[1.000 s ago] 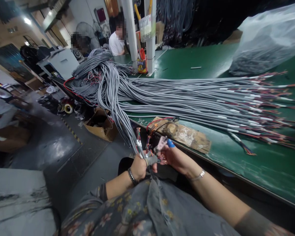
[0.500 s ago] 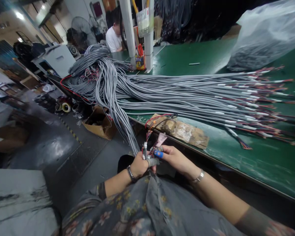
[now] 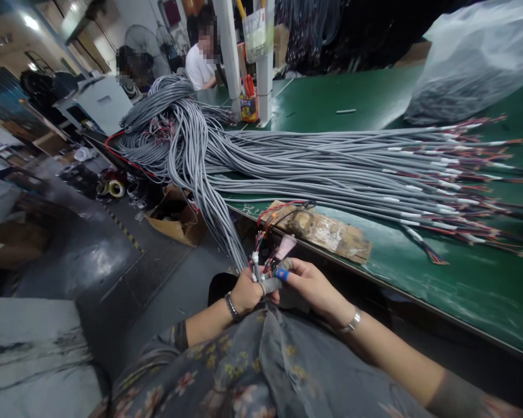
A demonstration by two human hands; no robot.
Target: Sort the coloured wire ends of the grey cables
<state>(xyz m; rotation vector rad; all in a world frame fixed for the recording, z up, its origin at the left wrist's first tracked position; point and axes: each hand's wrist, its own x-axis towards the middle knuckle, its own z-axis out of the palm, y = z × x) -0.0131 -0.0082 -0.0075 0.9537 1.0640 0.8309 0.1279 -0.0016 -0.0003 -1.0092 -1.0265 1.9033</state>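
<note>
My left hand (image 3: 247, 292) is closed around the ends of several grey cables (image 3: 220, 223), which hang down to it from the heap on the bench. White-banded cable ends and thin coloured wires (image 3: 269, 265) stick up out of this grip. My right hand (image 3: 304, 278), with blue tape on a finger, pinches at these wires just beside the left hand. What exactly lies between its fingertips is too small to make out. A pale pink piece (image 3: 286, 247) shows just above the right fingertips.
Many grey cables (image 3: 314, 159) lie along the green bench (image 3: 470, 302), their stripped ends at the right. A wooden board (image 3: 331, 237) with wires sits on the front edge. A clear plastic bag (image 3: 475, 64) stands at the back right, a cardboard box (image 3: 178, 220) below left. Behind, a person (image 3: 199, 67) sits.
My right fingers have shifted slightly at the wires, and the coloured wires look more fanned out. My left hand keeps its grip on the cables.
</note>
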